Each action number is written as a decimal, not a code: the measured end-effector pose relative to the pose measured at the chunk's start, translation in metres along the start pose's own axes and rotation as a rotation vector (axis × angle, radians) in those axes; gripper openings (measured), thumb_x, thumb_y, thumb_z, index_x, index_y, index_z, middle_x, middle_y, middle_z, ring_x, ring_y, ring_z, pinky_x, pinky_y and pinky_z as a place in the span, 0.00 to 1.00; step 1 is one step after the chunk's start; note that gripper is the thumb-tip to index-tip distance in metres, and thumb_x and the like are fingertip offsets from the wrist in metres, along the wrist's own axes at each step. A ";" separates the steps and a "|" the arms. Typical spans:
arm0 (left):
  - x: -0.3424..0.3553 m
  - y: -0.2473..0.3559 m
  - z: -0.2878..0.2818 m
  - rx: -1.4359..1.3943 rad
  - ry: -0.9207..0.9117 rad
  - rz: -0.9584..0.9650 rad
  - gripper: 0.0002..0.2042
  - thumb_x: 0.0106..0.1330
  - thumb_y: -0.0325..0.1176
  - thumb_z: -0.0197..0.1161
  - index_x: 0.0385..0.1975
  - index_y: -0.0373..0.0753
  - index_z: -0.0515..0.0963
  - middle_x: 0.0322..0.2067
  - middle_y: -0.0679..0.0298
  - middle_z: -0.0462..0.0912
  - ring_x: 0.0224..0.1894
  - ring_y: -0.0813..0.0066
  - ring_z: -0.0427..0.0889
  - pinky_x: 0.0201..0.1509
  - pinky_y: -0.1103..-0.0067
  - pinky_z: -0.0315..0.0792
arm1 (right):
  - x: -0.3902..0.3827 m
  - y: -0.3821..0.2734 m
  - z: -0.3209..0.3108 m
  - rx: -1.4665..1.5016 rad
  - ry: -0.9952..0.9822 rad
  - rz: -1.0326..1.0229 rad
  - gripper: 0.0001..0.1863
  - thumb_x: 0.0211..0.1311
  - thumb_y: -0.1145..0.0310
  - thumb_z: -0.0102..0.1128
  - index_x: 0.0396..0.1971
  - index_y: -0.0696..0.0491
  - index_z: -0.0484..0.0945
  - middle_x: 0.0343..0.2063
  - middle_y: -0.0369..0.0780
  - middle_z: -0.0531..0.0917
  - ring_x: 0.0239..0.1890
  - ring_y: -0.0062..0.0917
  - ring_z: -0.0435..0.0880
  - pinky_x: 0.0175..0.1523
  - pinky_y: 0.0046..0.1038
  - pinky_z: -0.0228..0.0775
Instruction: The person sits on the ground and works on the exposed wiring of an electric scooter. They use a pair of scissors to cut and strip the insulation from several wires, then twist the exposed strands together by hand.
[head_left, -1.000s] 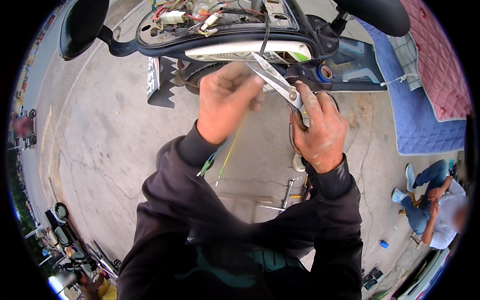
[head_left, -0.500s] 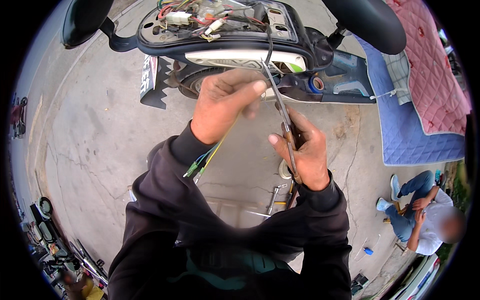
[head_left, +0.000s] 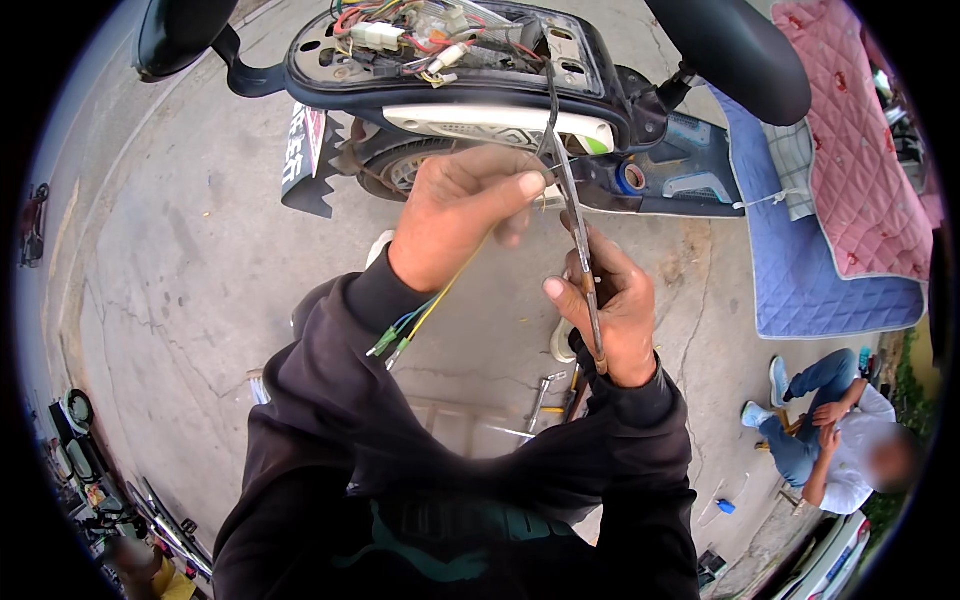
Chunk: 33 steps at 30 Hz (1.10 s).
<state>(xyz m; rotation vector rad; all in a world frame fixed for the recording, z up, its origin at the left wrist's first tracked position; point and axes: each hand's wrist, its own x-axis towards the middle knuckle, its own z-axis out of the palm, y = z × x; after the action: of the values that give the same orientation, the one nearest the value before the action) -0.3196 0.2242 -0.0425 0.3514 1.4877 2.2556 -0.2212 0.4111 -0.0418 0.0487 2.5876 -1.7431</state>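
Between thumb and fingertips, my left hand pinches thin wires. Their yellow, blue and green ends hang below the wrist and carry small green and clear connectors. My right hand is closed round long, worn metal scissors, blades pointing up and away from me. The blade tips are beside my left fingertips, by a dark cable that hangs from the scooter. Whether the blades touch the cable, I cannot tell. What lies inside my left fingertips is mostly hidden.
Ahead is an electric scooter, its top uncovered over tangled wires and connectors. A roll of tape lies on its footboard. Quilted covers hang at the right. Tools lie on the ground below my hands. A person sits at the right.
Both hands have shifted slightly right. The scissor blades, spread at the tips before, now look closer together. The scooter appears a little lower and further right in view.
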 end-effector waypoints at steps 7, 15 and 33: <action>-0.005 -0.008 -0.010 -0.119 0.015 -0.013 0.09 0.70 0.31 0.61 0.44 0.34 0.77 0.26 0.66 0.81 0.26 0.80 0.77 0.31 0.81 0.70 | 0.027 -0.008 -0.027 0.201 0.471 -0.219 0.31 0.62 0.65 0.66 0.60 0.65 0.68 0.36 0.40 0.82 0.33 0.17 0.78 0.35 0.18 0.68; -0.006 -0.019 -0.001 0.039 0.040 0.099 0.08 0.71 0.31 0.60 0.44 0.34 0.74 0.30 0.62 0.80 0.27 0.80 0.77 0.31 0.82 0.72 | 0.045 -0.007 0.008 0.575 0.077 -0.023 0.24 0.62 0.68 0.66 0.55 0.61 0.73 0.37 0.40 0.84 0.38 0.18 0.81 0.42 0.20 0.72; -0.004 -0.013 0.011 0.278 0.133 0.122 0.07 0.68 0.28 0.63 0.40 0.32 0.76 0.24 0.68 0.81 0.24 0.87 0.75 0.28 0.87 0.67 | 0.050 -0.005 0.008 0.492 0.060 -0.100 0.25 0.62 0.72 0.63 0.57 0.62 0.69 0.31 0.35 0.78 0.27 0.13 0.72 0.30 0.16 0.63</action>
<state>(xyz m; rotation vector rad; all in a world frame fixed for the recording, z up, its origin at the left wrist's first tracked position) -0.3087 0.2363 -0.0500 0.3888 1.9050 2.2015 -0.2712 0.4022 -0.0417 -0.0218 2.1619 -2.4040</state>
